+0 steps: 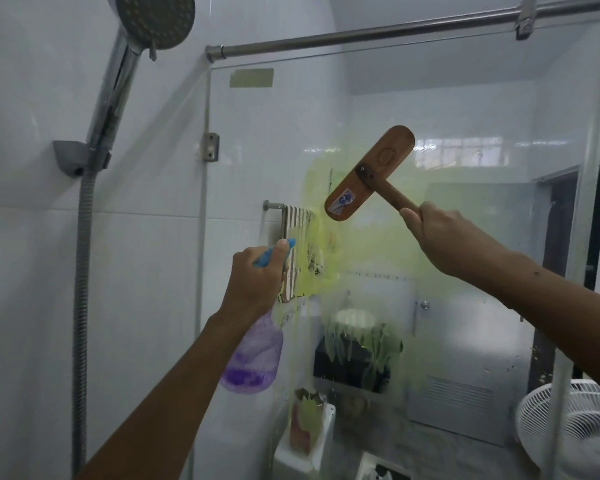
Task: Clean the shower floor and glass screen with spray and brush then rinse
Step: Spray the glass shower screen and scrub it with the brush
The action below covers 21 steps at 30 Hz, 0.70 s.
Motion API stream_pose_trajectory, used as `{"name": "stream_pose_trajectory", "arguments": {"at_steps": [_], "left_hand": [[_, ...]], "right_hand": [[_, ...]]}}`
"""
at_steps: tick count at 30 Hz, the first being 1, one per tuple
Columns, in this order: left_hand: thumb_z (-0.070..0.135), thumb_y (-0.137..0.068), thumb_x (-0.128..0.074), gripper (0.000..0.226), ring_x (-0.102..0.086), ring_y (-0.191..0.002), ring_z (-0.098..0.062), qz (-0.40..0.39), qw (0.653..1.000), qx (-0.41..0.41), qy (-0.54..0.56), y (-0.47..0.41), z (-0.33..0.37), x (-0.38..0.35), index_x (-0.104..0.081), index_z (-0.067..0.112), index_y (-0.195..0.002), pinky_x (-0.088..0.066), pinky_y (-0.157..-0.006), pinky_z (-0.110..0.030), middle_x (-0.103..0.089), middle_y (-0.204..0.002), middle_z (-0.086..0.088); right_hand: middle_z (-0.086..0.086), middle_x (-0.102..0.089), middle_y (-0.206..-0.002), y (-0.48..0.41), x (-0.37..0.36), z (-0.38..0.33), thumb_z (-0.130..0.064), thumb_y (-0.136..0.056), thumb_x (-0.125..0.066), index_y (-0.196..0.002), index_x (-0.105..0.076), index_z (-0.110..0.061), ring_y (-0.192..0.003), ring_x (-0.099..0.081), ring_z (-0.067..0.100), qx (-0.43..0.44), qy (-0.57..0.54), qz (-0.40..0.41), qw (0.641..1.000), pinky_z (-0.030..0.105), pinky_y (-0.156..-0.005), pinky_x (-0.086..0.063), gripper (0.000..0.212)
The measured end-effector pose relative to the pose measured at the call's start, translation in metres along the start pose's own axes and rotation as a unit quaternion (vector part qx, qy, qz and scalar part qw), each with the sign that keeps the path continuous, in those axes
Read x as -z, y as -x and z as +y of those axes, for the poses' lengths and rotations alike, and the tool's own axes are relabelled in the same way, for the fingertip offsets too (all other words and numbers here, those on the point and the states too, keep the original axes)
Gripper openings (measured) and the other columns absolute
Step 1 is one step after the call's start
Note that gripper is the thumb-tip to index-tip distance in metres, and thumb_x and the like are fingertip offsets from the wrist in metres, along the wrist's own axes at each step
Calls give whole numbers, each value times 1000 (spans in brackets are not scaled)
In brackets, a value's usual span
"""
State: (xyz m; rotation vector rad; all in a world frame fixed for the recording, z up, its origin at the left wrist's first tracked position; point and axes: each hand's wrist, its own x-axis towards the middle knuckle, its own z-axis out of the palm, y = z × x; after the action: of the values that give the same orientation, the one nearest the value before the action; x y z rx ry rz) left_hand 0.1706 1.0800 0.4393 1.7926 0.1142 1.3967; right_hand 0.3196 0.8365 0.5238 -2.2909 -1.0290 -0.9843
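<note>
The glass screen (465, 109) fills the middle and right of the head view, smeared with yellow-green cleaner foam (371, 251) that runs down in streaks. My left hand (253, 282) grips a purple spray bottle (253, 358) by its blue trigger head (274, 253), the nozzle aimed at the glass. My right hand (440, 233) holds the handle of a wooden brush (369, 173), its flat brown back facing me and its head against the foamy glass.
A chrome shower head (155, 20) sits in a grey wall bracket (71, 157) at the upper left, its metal hose (80, 306) hanging down. A steel rail (361, 32) tops the glass. Behind the glass are a towel bar, a striped towel and a white fan (568, 424).
</note>
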Motion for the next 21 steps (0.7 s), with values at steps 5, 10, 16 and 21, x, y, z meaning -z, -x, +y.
{"name": "stream_pose_trajectory", "arguments": {"at_steps": [5, 10, 16, 21], "left_hand": [[34, -105, -50, 56, -57, -53, -27, -7, 1000, 10, -9, -3, 1, 1, -65, -10, -73, -53, -52, -35, -62, -67, -30], [36, -104, -51, 57, -59, -55, -32, 47, 999, 15, -6, -1, -3, 6, -64, -10, -74, -56, -59, -54, -64, -70, -29], [34, -106, -49, 52, -65, -65, -40, 84, 996, 3, -18, 3, -10, 25, -66, -5, -75, -58, -64, -46, -65, -71, -25], [40, -104, -51, 56, -65, -60, -37, 100, 994, -1, -50, -2, -19, 45, -66, -2, -69, -58, -60, -47, -66, -65, -18]], "right_hand": [[8, -55, -78, -4, 5, -6, -54, -105, -25, -96, -49, -14, -62, -56, 23, -1, 8, 12, 1000, 31, -50, -36, 48], [5, -60, -81, 26, -36, -33, -51, -106, -25, -102, -46, -17, -60, -54, 13, 0, -17, -28, 999, 28, -47, -37, 40], [-7, -56, -78, 87, -92, -48, -55, -104, -27, -116, -50, -23, -57, -53, 4, 111, 105, -198, 968, 14, -48, -37, 41], [2, -56, -74, -1, -37, -49, -53, -105, -24, -103, -49, -15, -57, -57, 17, 20, -20, 2, 1000, 26, -45, -37, 45]]}}
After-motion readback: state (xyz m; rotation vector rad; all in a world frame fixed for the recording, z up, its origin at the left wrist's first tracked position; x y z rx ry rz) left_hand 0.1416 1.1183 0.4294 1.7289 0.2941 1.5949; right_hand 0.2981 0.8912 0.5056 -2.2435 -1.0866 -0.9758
